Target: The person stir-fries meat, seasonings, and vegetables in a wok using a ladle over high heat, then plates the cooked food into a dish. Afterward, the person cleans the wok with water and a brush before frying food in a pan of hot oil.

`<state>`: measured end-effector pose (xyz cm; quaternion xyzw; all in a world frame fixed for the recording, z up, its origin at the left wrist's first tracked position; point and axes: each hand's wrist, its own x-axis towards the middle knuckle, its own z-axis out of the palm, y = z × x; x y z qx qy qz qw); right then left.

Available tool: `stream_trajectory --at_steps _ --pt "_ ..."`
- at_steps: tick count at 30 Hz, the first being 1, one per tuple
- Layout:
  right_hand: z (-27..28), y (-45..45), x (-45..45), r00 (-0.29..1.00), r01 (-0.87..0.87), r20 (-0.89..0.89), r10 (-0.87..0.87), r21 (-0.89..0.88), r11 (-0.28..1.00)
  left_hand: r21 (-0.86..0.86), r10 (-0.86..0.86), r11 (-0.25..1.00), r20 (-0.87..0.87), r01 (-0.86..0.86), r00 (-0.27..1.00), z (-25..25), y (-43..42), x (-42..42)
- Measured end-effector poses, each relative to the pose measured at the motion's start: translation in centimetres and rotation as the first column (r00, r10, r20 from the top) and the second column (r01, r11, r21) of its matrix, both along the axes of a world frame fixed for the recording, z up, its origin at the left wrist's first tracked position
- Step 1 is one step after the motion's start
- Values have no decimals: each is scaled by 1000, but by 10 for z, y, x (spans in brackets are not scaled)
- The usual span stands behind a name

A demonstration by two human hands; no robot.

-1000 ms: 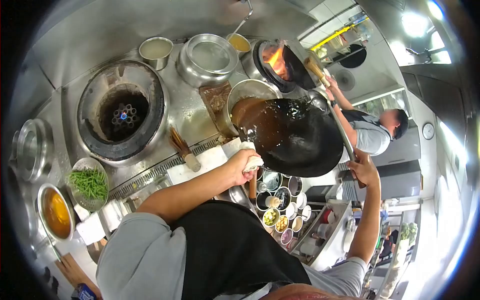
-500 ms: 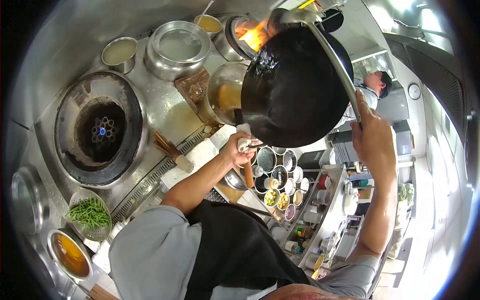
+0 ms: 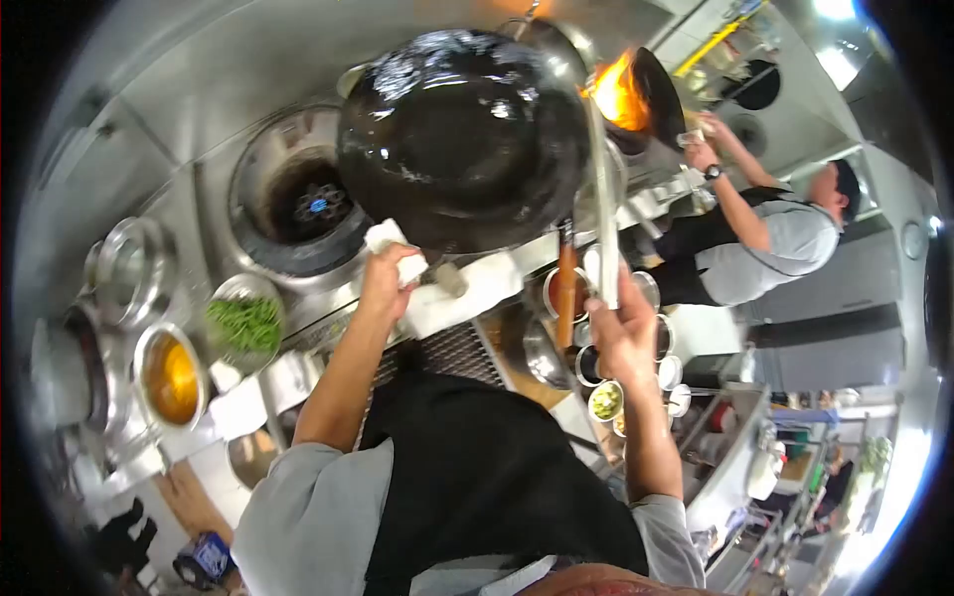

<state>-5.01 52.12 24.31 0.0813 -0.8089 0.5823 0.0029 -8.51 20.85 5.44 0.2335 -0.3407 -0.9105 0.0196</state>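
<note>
A large black wok, wet and shiny inside, is lifted beside a lit burner. My left hand is closed round a folded white cloth at the wok's near edge; the cloth hides the grip on the metal. My right hand is wrapped round the long metal handle of a ladle. The ladle points away from me along the wok's right side, and its far end is hard to make out. Below the wok, a wooden-handled tool lies to the left of my right hand.
Green beans sit in a strainer on the left, near a metal bowl of orange liquid. A co-worker stands on the right, hands at another wok beside tall flames. Several small ingredient containers are below my right hand.
The wok has moved left toward the lit burner and tipped, showing more of its inside. Both hands have shifted left, the right one lower. My view has turned, bringing the co-worker further in.
</note>
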Motion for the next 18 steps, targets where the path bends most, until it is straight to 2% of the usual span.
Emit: stream_trajectory --at_steps 1,2,3,4,5,7,9,11,13,16,18 --pt "-24 -5 14 998 -55 24 56 -34 998 -87 107 991 120 -97 987 12 -13 27" --pt "-41 -12 27 972 -41 224 69 -125 991 -144 161 980 165 -138 973 23 -26 53" --pt "-63 -21 36 959 -7 278 62 -194 981 -202 211 965 205 -169 956 30 -37 78" --pt "-82 -21 36 958 -73 261 118 -178 981 -231 196 959 131 -162 972 23 -52 105" --pt "-106 -19 38 956 -127 243 164 -162 979 -238 269 944 149 -230 951 24 -55 129" --pt "-152 -10 22 953 -184 259 158 77 980 -245 300 938 209 -247 931 19 -60 172" --pt "-220 -3 2 987 -96 -78 142 422 902 -205 349 930 232 -305 908 6 -54 207" --pt "-229 -12 -1 992 -123 70 102 609 783 -171 372 925 223 -339 901 -22 -49 232" --pt "-270 -13 -10 989 -146 93 113 722 676 -160 427 902 215 -400 878 -31 -26 246" --pt "-286 -8 3 981 -195 152 123 728 657 -105 434 901 209 -422 876 -69 -8 262" --pt "-292 -5 24 989 -136 77 126 809 572 -107 428 904 242 -415 871 -95 2 272"
